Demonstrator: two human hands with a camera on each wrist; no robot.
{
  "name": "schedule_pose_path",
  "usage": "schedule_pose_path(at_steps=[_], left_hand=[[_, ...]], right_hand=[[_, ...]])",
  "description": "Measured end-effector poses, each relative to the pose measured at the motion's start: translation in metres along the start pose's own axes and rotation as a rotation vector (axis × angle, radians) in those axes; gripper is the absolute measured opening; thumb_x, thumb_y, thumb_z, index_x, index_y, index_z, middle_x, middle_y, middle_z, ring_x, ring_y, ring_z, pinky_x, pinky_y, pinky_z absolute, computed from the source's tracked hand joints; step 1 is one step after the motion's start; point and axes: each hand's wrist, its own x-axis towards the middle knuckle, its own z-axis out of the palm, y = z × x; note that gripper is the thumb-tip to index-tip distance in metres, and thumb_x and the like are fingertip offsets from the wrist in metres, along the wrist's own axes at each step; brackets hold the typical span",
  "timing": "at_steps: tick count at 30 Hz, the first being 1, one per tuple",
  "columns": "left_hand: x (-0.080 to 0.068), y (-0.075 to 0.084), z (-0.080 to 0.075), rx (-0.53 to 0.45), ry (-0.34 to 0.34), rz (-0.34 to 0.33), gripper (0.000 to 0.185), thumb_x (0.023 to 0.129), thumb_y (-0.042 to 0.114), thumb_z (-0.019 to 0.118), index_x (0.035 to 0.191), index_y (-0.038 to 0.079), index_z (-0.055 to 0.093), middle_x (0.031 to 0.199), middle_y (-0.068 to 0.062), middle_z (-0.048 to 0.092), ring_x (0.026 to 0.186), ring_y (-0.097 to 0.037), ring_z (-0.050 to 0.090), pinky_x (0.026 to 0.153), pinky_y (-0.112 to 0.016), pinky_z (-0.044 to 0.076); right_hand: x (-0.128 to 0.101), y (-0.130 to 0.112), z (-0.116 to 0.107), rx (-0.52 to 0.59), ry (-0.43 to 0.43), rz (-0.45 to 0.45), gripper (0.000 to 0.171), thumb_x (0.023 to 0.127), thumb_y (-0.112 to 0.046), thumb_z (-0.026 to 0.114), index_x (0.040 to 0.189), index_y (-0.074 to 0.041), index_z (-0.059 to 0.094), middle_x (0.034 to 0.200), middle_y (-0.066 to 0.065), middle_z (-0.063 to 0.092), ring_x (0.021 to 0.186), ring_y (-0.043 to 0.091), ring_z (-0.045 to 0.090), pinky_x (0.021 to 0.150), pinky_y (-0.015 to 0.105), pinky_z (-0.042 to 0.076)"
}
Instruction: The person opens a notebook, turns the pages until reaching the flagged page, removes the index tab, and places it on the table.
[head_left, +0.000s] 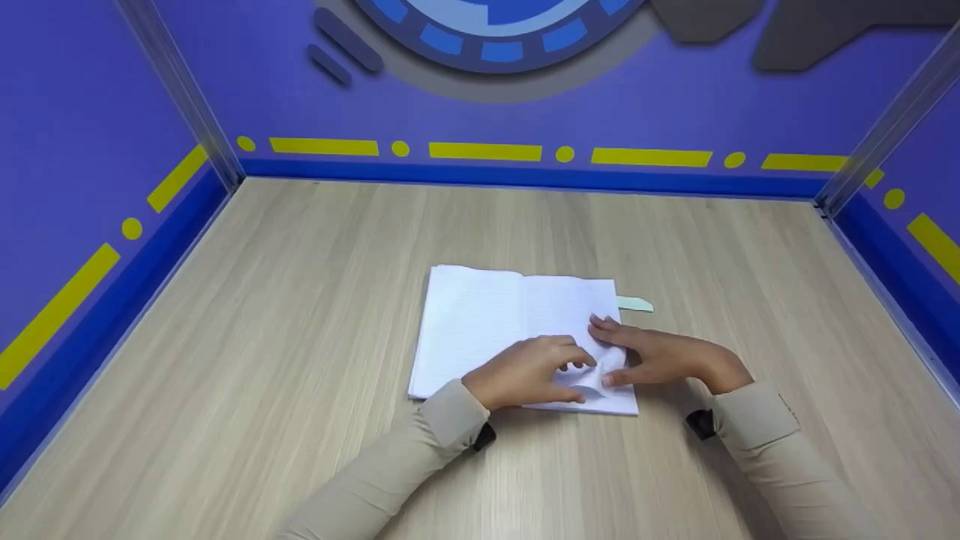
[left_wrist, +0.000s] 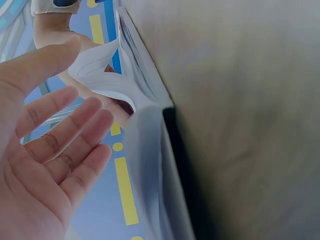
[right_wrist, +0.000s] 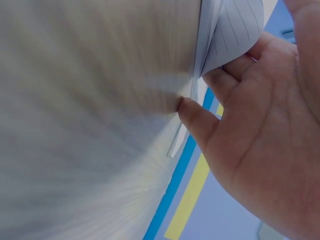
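Notebook (head_left: pixel 472 330): open on the counter (head_left: pixel 315 300), spine running near-far
Curled page (head_left: pixel 613 358): near right, between the hands, right hand (head_left: pixel 660 356) nearer
Left hand (head_left: pixel 536 371): fingers loosely apart, holding nothing
Right hand: thumb and fingers apart about the page

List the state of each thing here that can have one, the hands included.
Lined notebook: open, lying on table
Right page: partly lifted, curled
Left hand: slightly bent fingers, apart from thumb
Right hand: fingers and thumb apart
Pale green tab: sticking out past notebook's right edge
Beige sleeves: reaching the wrists
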Motion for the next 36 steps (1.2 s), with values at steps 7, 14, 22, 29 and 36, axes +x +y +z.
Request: schedule_pose_path(at_steps=[7, 14, 22, 29, 36], left_hand=[[0.0035, -0.0005, 0.0009, -0.036, -0.007, 0.004, 0.034, 0.085, 0.026, 0.073, 0.117, 0.014, 0.068, 0.111, 0.001, 0.066, 0.096, -0.011, 0.064, 0.082, -0.017, 0.048], [0.0065, -0.0009, 0.0009, -0.059, -0.016, 0.013, 0.032, 0.086, 0.023, 0.073, 0.116, 0.013, 0.069, 0.110, 0.000, 0.067, 0.094, -0.010, 0.064, 0.081, -0.015, 0.048], [0.0062, -0.0019, -0.0003, -0.062, -0.017, 0.024, 0.026, 0.087, 0.016, 0.070, 0.113, 0.011, 0.070, 0.108, -0.001, 0.069, 0.092, -0.011, 0.065, 0.081, -0.014, 0.048], [0.0056, -0.0015, -0.0007, -0.054, 0.008, 0.051, 0.024, 0.087, 0.012, 0.068, 0.111, 0.009, 0.071, 0.104, -0.003, 0.069, 0.090, -0.012, 0.065, 0.080, -0.013, 0.046], [0.0047, -0.0021, 0.0004, -0.073, 0.018, 0.050, 0.023, 0.088, 0.012, 0.067, 0.111, 0.008, 0.071, 0.104, -0.004, 0.069, 0.090, -0.013, 0.065, 0.080, -0.012, 0.046]], right_hand=[[0.0003, 0.0005, -0.0005, -0.013, 0.007, 0.009, 0.089, 0.087, -0.049, 0.065, 0.150, 0.000, 0.026, 0.159, 0.018, 0.016, 0.147, 0.038, 0.012, 0.114, 0.058, 0.018], [-0.0002, -0.0009, -0.0017, -0.025, -0.004, 0.027, 0.090, 0.087, -0.051, 0.063, 0.151, -0.002, 0.025, 0.160, 0.016, 0.015, 0.147, 0.037, 0.012, 0.115, 0.058, 0.018], [-0.0006, -0.0004, -0.0011, -0.030, -0.003, 0.032, 0.092, 0.086, -0.053, 0.064, 0.151, -0.003, 0.024, 0.161, 0.015, 0.013, 0.148, 0.037, 0.011, 0.115, 0.057, 0.017], [-0.0029, -0.0001, 0.0009, -0.022, 0.033, -0.006, 0.091, 0.085, -0.048, 0.068, 0.150, 0.000, 0.027, 0.160, 0.018, 0.013, 0.147, 0.039, 0.011, 0.113, 0.059, 0.020], [-0.0029, -0.0012, 0.0045, 0.012, 0.055, 0.002, 0.094, 0.082, -0.050, 0.070, 0.151, -0.003, 0.027, 0.162, 0.017, 0.002, 0.147, 0.041, 0.006, 0.113, 0.061, 0.018]])
